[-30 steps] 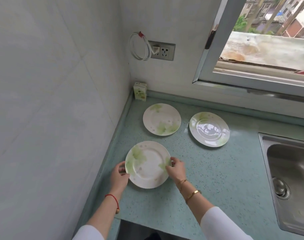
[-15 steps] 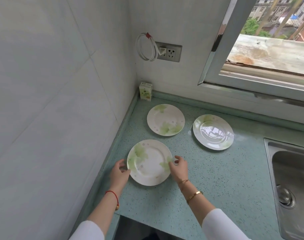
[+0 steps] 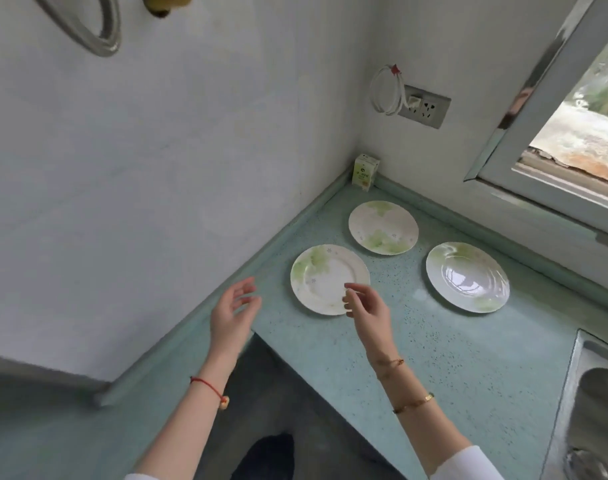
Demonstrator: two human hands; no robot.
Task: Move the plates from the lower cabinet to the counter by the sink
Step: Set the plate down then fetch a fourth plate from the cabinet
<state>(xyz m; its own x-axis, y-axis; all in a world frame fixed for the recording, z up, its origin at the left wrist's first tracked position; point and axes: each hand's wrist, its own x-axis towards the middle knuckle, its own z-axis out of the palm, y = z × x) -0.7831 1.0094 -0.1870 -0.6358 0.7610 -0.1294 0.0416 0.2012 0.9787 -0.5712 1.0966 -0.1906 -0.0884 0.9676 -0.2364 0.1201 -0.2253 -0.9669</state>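
Three white plates with green leaf prints lie flat on the pale green counter (image 3: 416, 358). The nearest plate (image 3: 325, 275) sits by the left wall, a second plate (image 3: 383, 227) lies behind it near the corner, and a third plate (image 3: 467, 276) rests to the right. My left hand (image 3: 234, 313) hovers open left of the nearest plate, apart from it. My right hand (image 3: 366, 306) hangs over that plate's near right rim with fingers loosely curled, holding nothing.
A steel sink (image 3: 593, 403) is set into the counter at the right. A small green carton (image 3: 364, 172) stands in the corner. A wall socket (image 3: 423, 106) with a coiled white cable is above it. A window (image 3: 579, 133) is at the right, and dark floor (image 3: 271, 403) shows below.
Both hands have let go of the nearest plate and lifted away from it. The plate stays flat on the counter. The view has swung left and pulled back.
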